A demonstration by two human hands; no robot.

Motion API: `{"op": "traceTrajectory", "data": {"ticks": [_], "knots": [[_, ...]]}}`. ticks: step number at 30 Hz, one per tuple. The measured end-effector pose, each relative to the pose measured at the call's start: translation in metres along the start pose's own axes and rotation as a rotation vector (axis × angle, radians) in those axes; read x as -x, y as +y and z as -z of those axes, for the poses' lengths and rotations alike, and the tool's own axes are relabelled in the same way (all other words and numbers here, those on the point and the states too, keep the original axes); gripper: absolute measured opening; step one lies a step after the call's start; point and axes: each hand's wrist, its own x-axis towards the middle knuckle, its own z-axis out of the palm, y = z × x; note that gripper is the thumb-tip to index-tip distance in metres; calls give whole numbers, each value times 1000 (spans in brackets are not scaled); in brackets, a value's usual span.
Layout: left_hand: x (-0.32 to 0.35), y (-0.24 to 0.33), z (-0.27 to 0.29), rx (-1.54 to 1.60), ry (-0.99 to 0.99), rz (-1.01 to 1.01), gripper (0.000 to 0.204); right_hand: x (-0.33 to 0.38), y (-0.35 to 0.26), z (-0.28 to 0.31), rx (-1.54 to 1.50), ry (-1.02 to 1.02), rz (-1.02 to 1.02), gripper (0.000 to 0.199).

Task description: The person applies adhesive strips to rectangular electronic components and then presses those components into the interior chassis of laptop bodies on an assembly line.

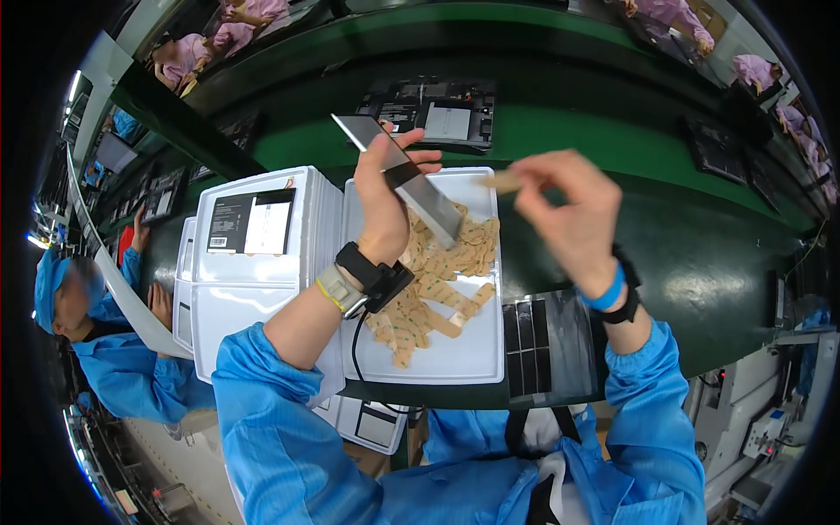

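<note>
My left hand (382, 201) grips a flat black-and-silver battery pack (427, 194) tilted on edge, its lower end over a heap of tan paper strips (451, 254). The thumb lies against the pack and the other fingers stretch out behind it. To the right, my right hand (569, 206) is raised, thumb and fingertips pinched on one tan paper strip (501, 181), blurred by motion. Beneath the left hand, a white plastic tray (481, 363) holds the heap of strips, some with green marks.
At left, stacked white trays (254, 302) carry another battery pack (251, 222). An open laptop chassis (451, 114) lies on the green line beyond. Black strips on a clear sheet (551, 346) lie right of the tray. A co-worker in blue (122, 367) sits at left; a cable hangs from my left wrist.
</note>
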Motion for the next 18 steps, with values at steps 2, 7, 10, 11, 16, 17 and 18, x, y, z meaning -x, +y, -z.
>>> {"op": "traceTrajectory", "data": {"ticks": [2, 7, 10, 11, 16, 17, 18], "knots": [[-3, 3, 6, 98, -35, 25, 59, -19, -15, 28, 65, 186, 112, 27], [-17, -2, 11, 125, 45, -66, 61, 58, -42, 8, 8, -373, 285, 29], [-17, 1, 19, 96, 66, -60, 63, 85, -33, -2, -188, -710, 116, 19], [-18, 1, 23, 95, 71, -48, 64, 73, -32, 5, -208, -614, 92, 20], [-18, -5, 33, 87, 50, -7, 65, -23, 23, 110, -27, -324, -102, 13], [-17, -4, 31, 63, 46, -11, 65, -36, 53, 137, 53, -268, -268, 16], [-16, -3, 24, 41, 46, -5, 66, -48, 93, 170, 151, -212, -350, 19]]}}
